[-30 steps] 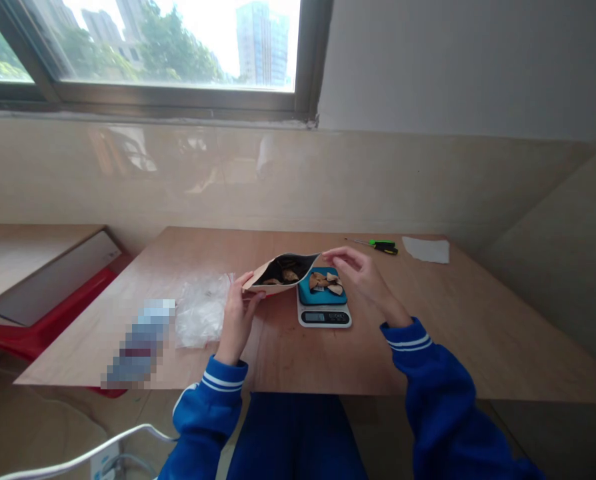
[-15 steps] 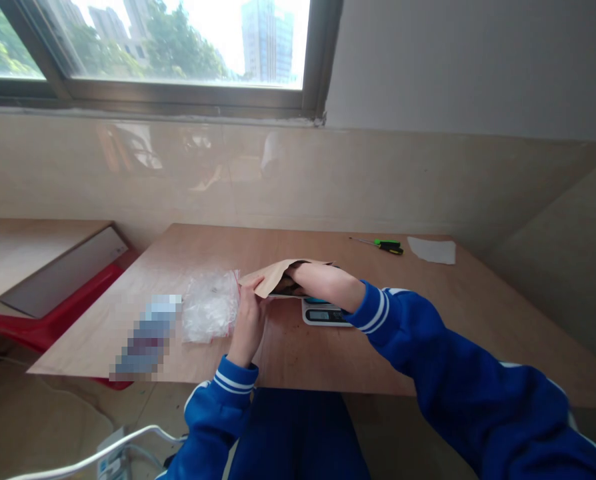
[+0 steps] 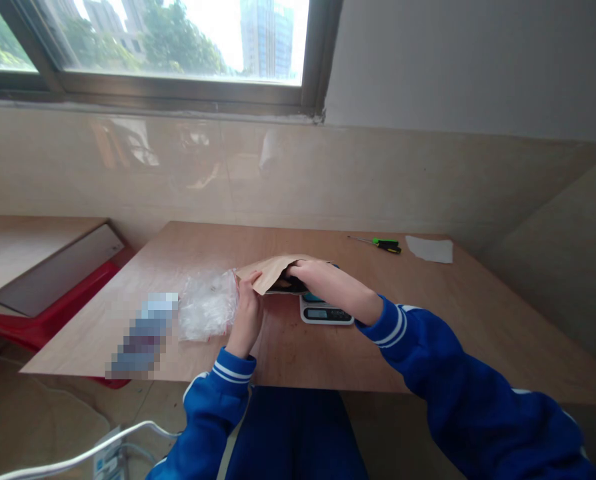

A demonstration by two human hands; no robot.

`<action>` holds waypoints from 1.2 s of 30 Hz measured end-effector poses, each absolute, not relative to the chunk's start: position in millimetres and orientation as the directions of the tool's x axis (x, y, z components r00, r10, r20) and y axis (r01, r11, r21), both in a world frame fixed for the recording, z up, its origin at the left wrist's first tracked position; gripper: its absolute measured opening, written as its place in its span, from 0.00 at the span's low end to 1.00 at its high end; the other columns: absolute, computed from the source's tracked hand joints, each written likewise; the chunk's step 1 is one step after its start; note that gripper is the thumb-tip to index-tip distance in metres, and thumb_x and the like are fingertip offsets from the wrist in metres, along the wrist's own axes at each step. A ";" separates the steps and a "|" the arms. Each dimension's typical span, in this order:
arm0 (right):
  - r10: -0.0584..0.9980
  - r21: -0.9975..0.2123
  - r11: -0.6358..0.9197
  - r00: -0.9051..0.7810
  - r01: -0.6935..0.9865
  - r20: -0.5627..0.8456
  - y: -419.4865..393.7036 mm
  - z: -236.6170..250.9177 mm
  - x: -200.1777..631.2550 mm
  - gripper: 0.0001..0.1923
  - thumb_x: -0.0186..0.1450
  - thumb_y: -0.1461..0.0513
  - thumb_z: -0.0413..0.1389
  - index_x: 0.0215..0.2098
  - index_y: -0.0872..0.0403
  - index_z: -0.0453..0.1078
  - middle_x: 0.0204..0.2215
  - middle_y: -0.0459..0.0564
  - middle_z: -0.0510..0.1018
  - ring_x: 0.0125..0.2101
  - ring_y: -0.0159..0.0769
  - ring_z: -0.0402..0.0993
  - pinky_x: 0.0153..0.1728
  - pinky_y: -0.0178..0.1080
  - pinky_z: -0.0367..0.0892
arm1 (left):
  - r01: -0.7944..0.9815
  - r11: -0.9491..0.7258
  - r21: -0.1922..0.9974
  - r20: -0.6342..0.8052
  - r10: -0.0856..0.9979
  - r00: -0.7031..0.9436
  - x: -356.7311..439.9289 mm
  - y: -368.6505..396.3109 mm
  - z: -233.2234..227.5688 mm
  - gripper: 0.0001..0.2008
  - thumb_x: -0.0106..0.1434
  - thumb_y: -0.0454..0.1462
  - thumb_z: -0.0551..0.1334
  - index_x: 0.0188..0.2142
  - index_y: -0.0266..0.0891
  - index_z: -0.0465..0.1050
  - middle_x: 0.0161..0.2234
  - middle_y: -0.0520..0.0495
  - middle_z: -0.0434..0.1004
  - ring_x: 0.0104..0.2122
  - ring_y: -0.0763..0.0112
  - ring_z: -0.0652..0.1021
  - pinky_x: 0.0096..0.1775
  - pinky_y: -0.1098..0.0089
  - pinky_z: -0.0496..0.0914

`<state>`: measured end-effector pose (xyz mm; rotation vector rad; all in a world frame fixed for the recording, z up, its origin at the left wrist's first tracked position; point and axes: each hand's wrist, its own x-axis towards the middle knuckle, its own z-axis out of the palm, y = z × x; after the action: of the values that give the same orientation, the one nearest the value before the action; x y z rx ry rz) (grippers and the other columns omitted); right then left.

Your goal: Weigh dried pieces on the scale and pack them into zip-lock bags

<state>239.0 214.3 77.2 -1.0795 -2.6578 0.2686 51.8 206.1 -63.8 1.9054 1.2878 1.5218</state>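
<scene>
My left hand (image 3: 247,313) grips the lower edge of a brown paper pouch (image 3: 271,270) and holds it above the wooden table (image 3: 428,320). My right hand (image 3: 305,272) is at the pouch's mouth with its fingers reaching inside, so the fingertips are hidden and I cannot tell what they hold. Under my right wrist stands a small white kitchen scale (image 3: 325,312) with a blue tray, mostly covered by the pouch and my arm.
A heap of clear plastic bags (image 3: 208,303) lies left of my left hand, with a blurred object (image 3: 143,333) further left. A green-handled screwdriver (image 3: 384,245) and a white paper (image 3: 431,249) lie at the far right. A red bench (image 3: 43,320) stands left of the table.
My right hand left the tray of dried pieces on the scale and went into the pouch's mouth. It has since drawn back slightly. The pouch now tilts over the scale.
</scene>
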 end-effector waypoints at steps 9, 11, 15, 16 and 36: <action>0.792 -0.627 0.603 -0.282 0.492 0.541 202.6 61.7 283.3 0.19 0.64 0.59 0.58 0.53 0.49 0.68 0.55 0.51 0.73 0.50 0.40 0.74 0.52 0.44 0.70 | 0.392 -0.486 0.781 0.544 0.838 -0.046 43.8 226.7 -55.3 0.18 0.68 0.39 0.53 0.55 0.37 0.57 0.53 0.37 0.64 0.52 0.62 0.70 0.54 0.55 0.66; 0.835 -0.706 0.511 -0.089 0.491 0.543 204.6 34.9 298.6 0.20 0.62 0.57 0.60 0.53 0.49 0.68 0.53 0.52 0.75 0.47 0.41 0.75 0.50 0.45 0.71 | 0.368 -0.463 0.806 0.518 0.853 -0.062 42.5 230.6 -52.7 0.17 0.68 0.39 0.53 0.55 0.37 0.57 0.53 0.38 0.64 0.50 0.63 0.72 0.52 0.58 0.68; 0.916 -0.723 0.388 -0.153 0.572 0.371 211.6 -23.3 321.9 0.15 0.60 0.57 0.62 0.45 0.50 0.73 0.47 0.53 0.79 0.47 0.44 0.75 0.48 0.47 0.71 | 0.402 -0.450 0.797 0.519 0.852 -0.076 39.7 233.8 -49.9 0.17 0.67 0.39 0.53 0.54 0.37 0.58 0.52 0.38 0.66 0.52 0.62 0.70 0.55 0.56 0.65; 0.918 -0.694 0.391 -0.197 0.605 0.345 213.5 -34.3 325.5 0.13 0.60 0.58 0.63 0.43 0.50 0.74 0.47 0.52 0.79 0.49 0.44 0.73 0.50 0.47 0.69 | 0.412 -0.448 0.793 0.521 0.850 -0.078 39.3 233.8 -49.9 0.17 0.67 0.39 0.53 0.54 0.37 0.58 0.52 0.38 0.66 0.53 0.61 0.69 0.56 0.55 0.64; 0.688 -0.566 0.706 -0.603 0.426 0.405 200.7 82.6 262.3 0.15 0.69 0.66 0.48 0.48 0.51 0.74 0.45 0.50 0.80 0.46 0.36 0.76 0.49 0.39 0.69 | 0.396 -0.528 0.751 0.580 0.814 -0.017 41.7 221.9 -72.5 0.20 0.68 0.44 0.53 0.57 0.42 0.59 0.56 0.37 0.63 0.63 0.55 0.60 0.64 0.47 0.49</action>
<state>262.3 200.7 82.6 -0.8446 -2.2972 0.5571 41.7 221.9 -72.5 1.8998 1.2601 1.5604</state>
